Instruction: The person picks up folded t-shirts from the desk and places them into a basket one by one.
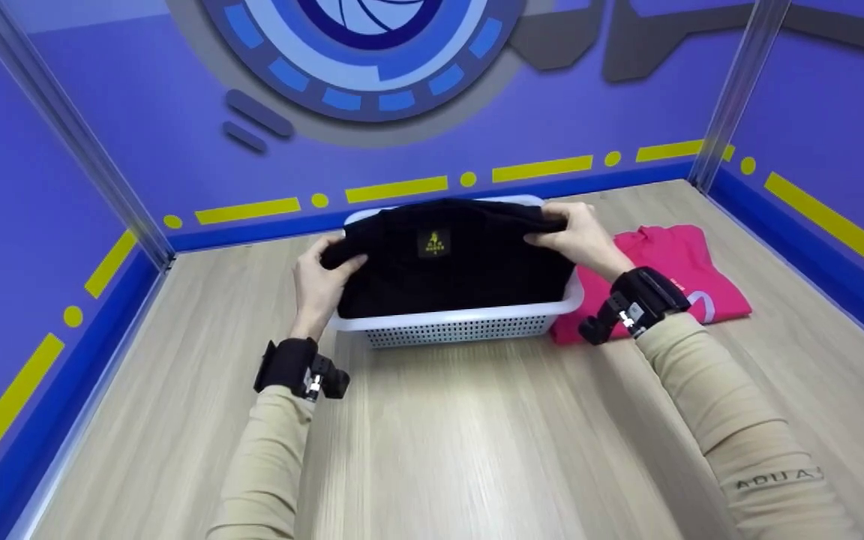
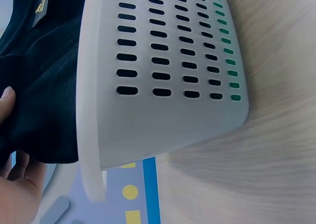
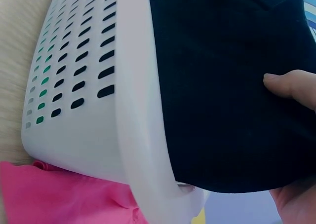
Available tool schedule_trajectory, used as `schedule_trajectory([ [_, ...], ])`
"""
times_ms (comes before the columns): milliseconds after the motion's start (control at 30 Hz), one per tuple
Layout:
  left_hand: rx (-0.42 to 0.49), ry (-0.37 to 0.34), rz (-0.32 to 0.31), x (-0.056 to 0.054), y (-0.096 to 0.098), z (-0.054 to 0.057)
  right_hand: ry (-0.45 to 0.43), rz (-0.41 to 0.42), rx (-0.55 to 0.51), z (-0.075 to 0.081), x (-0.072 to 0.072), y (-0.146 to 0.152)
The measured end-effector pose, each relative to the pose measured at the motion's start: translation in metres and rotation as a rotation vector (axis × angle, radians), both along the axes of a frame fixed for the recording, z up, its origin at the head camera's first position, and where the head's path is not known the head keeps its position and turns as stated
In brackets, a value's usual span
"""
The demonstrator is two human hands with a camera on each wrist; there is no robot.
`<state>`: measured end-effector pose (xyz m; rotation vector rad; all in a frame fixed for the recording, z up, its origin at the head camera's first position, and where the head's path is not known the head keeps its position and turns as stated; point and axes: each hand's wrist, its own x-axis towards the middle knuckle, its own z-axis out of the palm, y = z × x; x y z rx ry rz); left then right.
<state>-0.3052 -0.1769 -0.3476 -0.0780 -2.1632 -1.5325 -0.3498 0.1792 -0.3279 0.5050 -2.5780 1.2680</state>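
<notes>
A black garment [image 1: 462, 270] with a small yellow-printed neck label [image 1: 433, 242] is spread over the opening of a white perforated basket [image 1: 462, 328]. At its left side my left hand [image 1: 318, 281] pinches the cloth between thumb and fingers. My right hand [image 1: 582, 240] pinches the right side the same way, thumb on the near face. In the left wrist view, the black cloth [image 2: 44, 105] hangs inside the basket rim, and the right wrist view shows the cloth [image 3: 222, 95] along the rim too. Green shows through the basket's lower holes [image 3: 43, 93].
A folded pink garment [image 1: 724, 289] lies on the wooden table [image 1: 432, 450], right of the basket and partly under my right wrist. Blue printed panels [image 1: 402, 161] stand behind and on both sides, joined by metal corner posts [image 1: 743, 90].
</notes>
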Motion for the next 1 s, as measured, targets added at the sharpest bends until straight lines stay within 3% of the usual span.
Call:
schedule_trajectory([
  [267,-0.023,-0.028,-0.026,0.003,0.001,0.003,0.020,0.015,-0.007,0.000,-0.001,0.001],
  [500,0.056,-0.043,-0.069,0.006,-0.003,0.001,0.003,0.002,-0.073,-0.002,-0.001,0.006],
  [700,0.064,-0.043,-0.075,0.007,-0.004,-0.005,-0.007,-0.002,-0.088,-0.008,0.000,0.008],
  [867,0.012,-0.053,-0.095,0.009,0.002,-0.009,-0.026,0.014,-0.062,-0.014,0.001,0.006],
  [1000,-0.087,-0.036,-0.118,0.011,0.006,-0.014,-0.041,0.024,-0.038,-0.017,0.004,0.006],
])
